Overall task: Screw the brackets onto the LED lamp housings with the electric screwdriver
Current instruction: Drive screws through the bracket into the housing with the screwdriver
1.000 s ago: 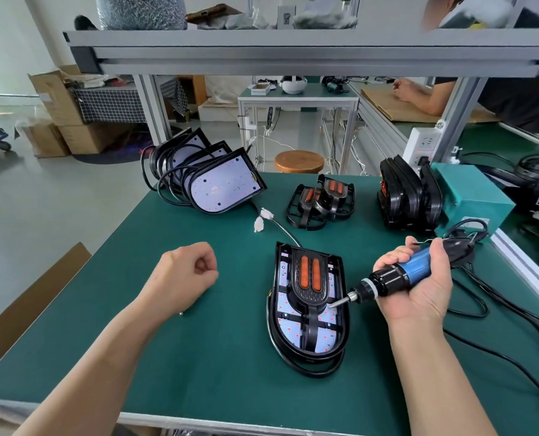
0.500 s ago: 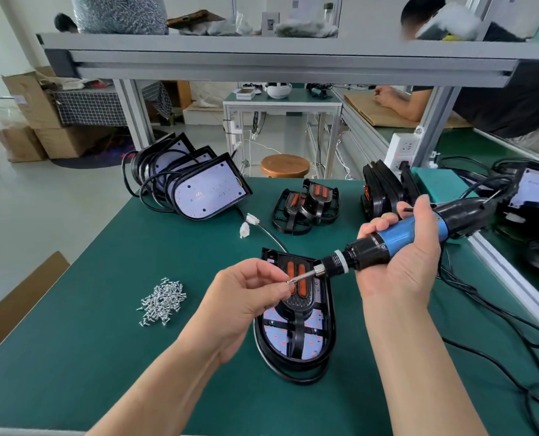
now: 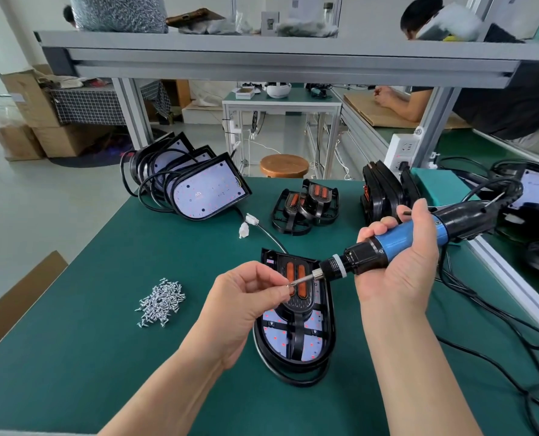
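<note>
assembly workshop: green-matted bench, aluminium-frame shelf, stacked lamp housings

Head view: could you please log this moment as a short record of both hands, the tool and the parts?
left hand: pinches a screw at the bit tip
right hand: grips the electric screwdriver, bit pointing left
lamp housing: flat on the green mat, bracket lying on it
loose screws: pile on the mat, left of the housing
spare brackets: heap behind the housing
</note>
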